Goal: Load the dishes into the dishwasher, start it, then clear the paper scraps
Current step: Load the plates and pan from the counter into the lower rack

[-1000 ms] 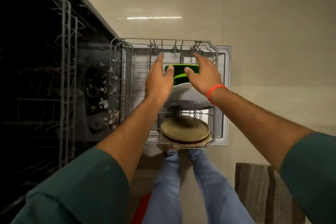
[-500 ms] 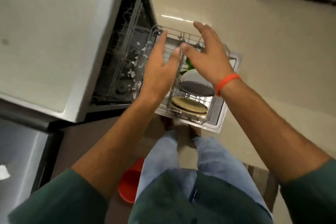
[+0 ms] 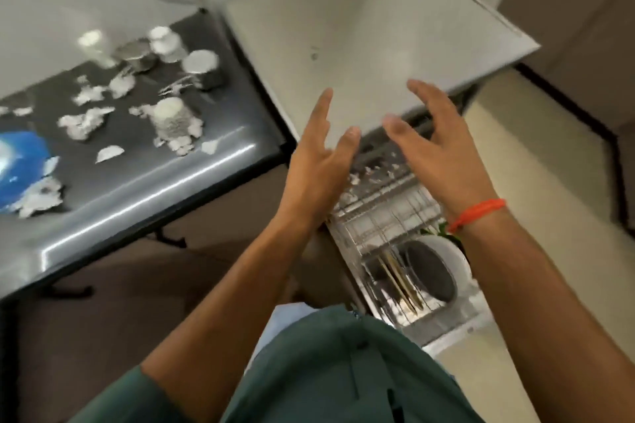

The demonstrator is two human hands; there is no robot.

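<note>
Both hands hold nothing, fingers spread: left hand [image 3: 318,161] and right hand [image 3: 434,144] hover above the dishwasher rack [image 3: 388,216], plates [image 3: 409,278] at 6 o'clock.

The dishwasher [image 3: 378,55] stood open, its wire rack [image 3: 388,233] pulled out with plates [image 3: 405,282] standing on edge. Metal cups [image 3: 202,69] and torn paper scraps [image 3: 82,122] lay scattered on the dark worktop [image 3: 144,175], blurred.
</note>
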